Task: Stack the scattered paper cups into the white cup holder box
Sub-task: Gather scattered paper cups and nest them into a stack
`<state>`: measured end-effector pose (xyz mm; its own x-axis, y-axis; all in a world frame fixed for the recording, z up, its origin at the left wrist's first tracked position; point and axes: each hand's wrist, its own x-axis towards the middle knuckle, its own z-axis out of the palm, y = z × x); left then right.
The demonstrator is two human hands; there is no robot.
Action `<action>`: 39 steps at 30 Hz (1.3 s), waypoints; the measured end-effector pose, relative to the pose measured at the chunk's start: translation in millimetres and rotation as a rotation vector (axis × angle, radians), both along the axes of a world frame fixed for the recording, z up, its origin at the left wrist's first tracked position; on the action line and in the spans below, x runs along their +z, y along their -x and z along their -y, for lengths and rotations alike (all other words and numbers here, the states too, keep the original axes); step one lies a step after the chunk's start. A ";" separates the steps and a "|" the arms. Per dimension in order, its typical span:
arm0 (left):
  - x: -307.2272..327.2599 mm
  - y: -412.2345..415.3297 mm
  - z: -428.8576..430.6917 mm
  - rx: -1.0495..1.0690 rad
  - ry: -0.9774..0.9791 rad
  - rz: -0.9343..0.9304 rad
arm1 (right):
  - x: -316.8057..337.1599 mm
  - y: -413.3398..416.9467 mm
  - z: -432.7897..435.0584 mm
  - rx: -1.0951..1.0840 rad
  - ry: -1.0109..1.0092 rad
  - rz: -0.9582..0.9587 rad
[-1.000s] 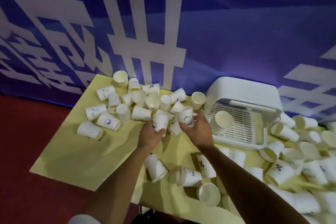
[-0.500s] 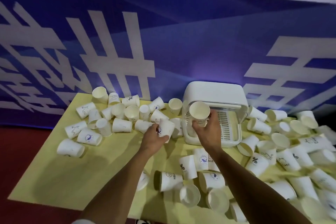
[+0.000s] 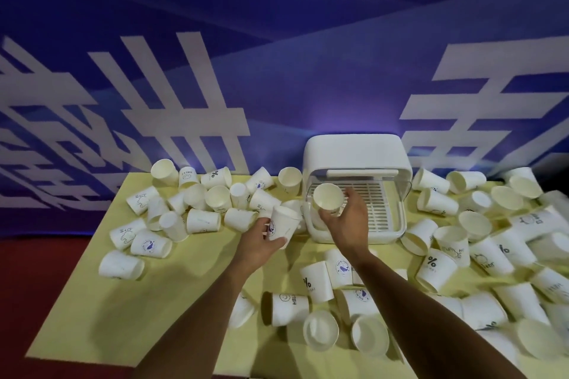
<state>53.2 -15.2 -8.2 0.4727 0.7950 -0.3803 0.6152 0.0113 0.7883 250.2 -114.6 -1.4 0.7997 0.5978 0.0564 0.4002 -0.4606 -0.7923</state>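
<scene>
Head view: the right hand, fingers curled round a cup, has carried it from the pile left of the box to the box's open front. The left hand grips a second cup just left of the box. Placing looks imminent; most cups are still outside the box.

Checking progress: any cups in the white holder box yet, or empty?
Empty where visible: white holder box shows bare slatted rack. The only cup at its opening is in the right hand; behind it, cannot tell.
</scene>
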 end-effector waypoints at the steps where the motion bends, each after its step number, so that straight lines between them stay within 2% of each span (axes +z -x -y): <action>1: 0.3 -2.2 0.0 0.000 0.004 -0.001 | 1.0 0.2 2.8 -0.001 0.015 0.017; 6: 3.6 -17.1 1.2 -0.031 -0.002 0.012 | 7.7 1.6 13.2 0.047 0.015 0.069; 18: 18.2 -42.2 12.7 -0.161 0.004 0.142 | 23.8 9.2 13.1 0.266 0.001 -0.147; 27: 3.4 -35.5 6.5 -0.124 0.049 0.034 | 44.6 -3.8 3.2 0.093 -0.203 -0.109; 31: -2.0 -30.8 7.3 -0.124 0.039 -0.005 | 41.5 -6.3 -0.4 0.060 -0.166 -0.079; 39: -5.2 -25.4 3.2 -0.112 0.042 -0.026 | 17.6 -8.5 -0.6 0.156 -0.024 0.051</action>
<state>78.6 -18.4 -13.4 0.5470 0.7208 -0.4258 0.6348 -0.0255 0.7722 258.7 -113.9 16.2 0.6933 0.7122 0.1104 0.5050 -0.3708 -0.7794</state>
